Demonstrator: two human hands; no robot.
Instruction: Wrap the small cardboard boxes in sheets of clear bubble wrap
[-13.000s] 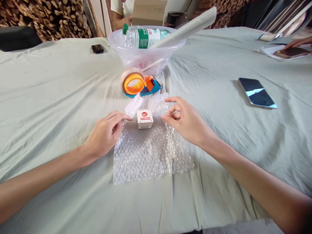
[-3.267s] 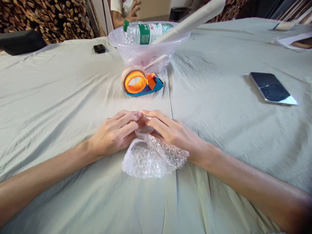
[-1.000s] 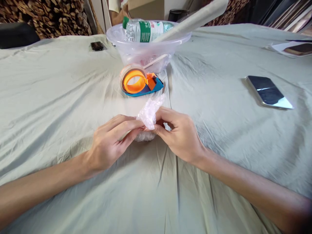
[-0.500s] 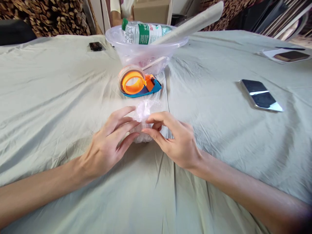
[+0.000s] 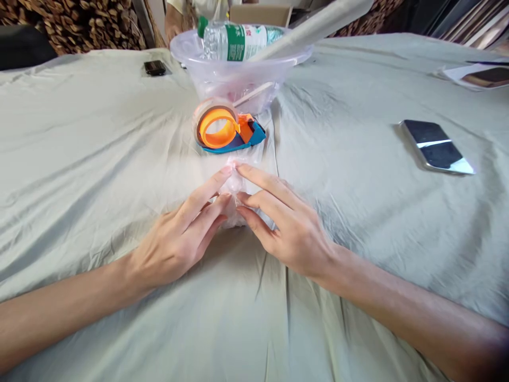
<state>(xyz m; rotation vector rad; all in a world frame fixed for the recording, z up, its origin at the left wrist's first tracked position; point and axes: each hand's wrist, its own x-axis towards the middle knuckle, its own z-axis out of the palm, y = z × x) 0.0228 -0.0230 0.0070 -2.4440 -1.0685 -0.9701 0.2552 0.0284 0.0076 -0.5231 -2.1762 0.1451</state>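
Between my hands, on the cloth, lies a small bundle of clear bubble wrap, and whatever is inside it cannot be made out. My left hand grips it from the left, with its index fingertip at the top and the other fingers and thumb along the near side. From the right, my right hand holds the same bundle, its index finger stretched to the top and its thumb at the near edge. The fingertips of both hands almost meet over the middle. Just beyond stands a blue and orange tape dispenser with a roll of clear tape.
Behind the dispenser is a translucent plastic basin holding a green-labelled water bottle and a long white roll. A phone lies at right, a small black device at back left. Another person's arm shows behind the table.
Both index fingers have stretched forward to the bundle's far end, pressing the wrap lower. The view has tilted slightly, and the person behind shows more at the left.
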